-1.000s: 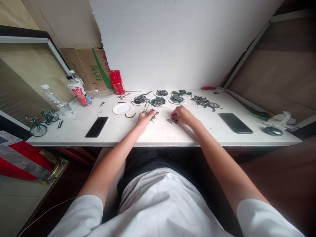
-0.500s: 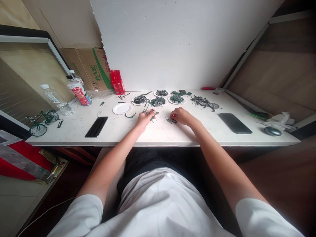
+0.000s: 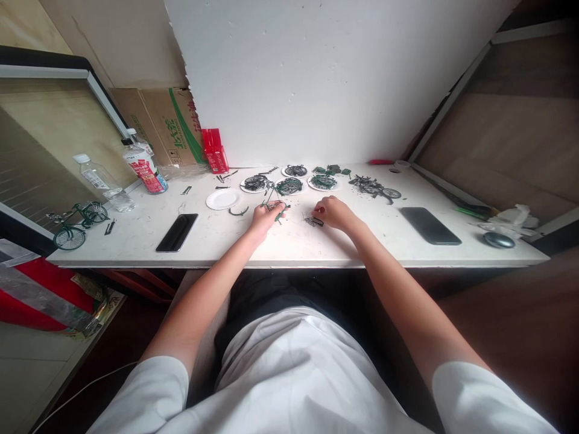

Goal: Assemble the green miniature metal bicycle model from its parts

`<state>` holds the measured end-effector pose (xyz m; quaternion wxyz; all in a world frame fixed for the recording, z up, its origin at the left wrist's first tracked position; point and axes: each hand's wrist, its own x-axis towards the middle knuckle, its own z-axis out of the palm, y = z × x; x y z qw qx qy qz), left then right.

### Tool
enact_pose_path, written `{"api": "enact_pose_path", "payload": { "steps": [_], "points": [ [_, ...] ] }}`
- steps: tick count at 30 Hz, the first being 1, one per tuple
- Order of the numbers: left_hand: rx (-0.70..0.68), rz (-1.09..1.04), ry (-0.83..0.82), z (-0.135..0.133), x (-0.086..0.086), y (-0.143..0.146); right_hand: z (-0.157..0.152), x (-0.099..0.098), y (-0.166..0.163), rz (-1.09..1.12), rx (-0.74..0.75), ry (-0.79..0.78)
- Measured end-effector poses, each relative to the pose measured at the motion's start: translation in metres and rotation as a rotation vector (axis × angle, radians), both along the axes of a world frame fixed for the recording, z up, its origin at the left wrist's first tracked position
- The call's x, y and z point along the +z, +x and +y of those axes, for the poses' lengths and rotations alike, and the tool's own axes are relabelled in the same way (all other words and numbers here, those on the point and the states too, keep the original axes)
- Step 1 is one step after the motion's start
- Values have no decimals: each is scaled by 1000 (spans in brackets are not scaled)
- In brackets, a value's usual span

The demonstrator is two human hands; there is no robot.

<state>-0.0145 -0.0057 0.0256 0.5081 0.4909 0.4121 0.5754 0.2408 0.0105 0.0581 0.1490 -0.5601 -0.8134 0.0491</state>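
Observation:
My left hand is closed around a green model bicycle frame, its thin dark rods sticking up above the fingers. To the right, my right hand is bent down to the tabletop with its fingertips pinched together over a small heap of thin dark metal pieces. Whatever lies between those fingertips is too small to make out. A curved green strip lies left of my left hand, near a bare white paper plate.
Behind the hands stand several paper plates with bicycle parts; loose dark parts lie to their right. A finished-looking model bicycle, bottles and a phone are at left. A dark phone-like slab and a mouse are at right.
My right hand has shifted very slightly at the heap of small metal pieces. My left hand holds the green frame in the same place.

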Motion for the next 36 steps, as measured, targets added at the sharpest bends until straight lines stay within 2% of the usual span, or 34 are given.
{"api": "enact_pose_path", "payload": {
  "steps": [4,8,18,24,29,33,36],
  "points": [
    [7,13,-22,-3,3,0,-2,-2,-8,-5,-113,-28],
    [12,17,-36,-6,6,1,-6,0,-13,-34,-163,-28],
    [14,30,-47,-1,1,-1,-19,5,-26,-121,-144,-5],
    [6,-4,-69,-5,6,1,-20,2,-26,-126,-139,10],
    [-47,-107,-106,-8,11,0,-17,-3,-25,-60,-42,117],
    [-162,-182,-160,-7,11,-4,-19,1,-33,229,121,290],
    [-200,-187,-154,-8,11,-4,-26,5,-43,407,231,392]
  ]
}}
